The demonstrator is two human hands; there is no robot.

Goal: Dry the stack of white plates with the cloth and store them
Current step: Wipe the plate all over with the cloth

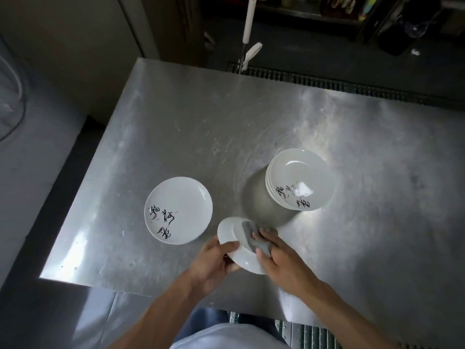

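A brushed steel worktop [226,117] fills most of the view, with dark floor and a long drain grate [327,83] beyond its far edge.

Just above the near edge, a white plate [247,261] is held tilted off the surface, its underside and foot ring turned up toward the camera. The left grip [214,260] has closed on the plate's left rim, with the thumb lying over the edge and the fingers curled behind it. A grey cloth [251,238] lies on the plate's underside, bunched under the fingertips of the right grip [284,260], which is curled over it and presses it against the plate from the right. So the plate sits between the two, rim in one and back under the other.

A little to the left a decorated white dish [178,210] rests face up on the worktop, black brush characters on its near side. Farther right, apart from both hands, stands the stack of white plates [302,180] with the same markings. A white-handled mop [247,21] leans past the far edge.
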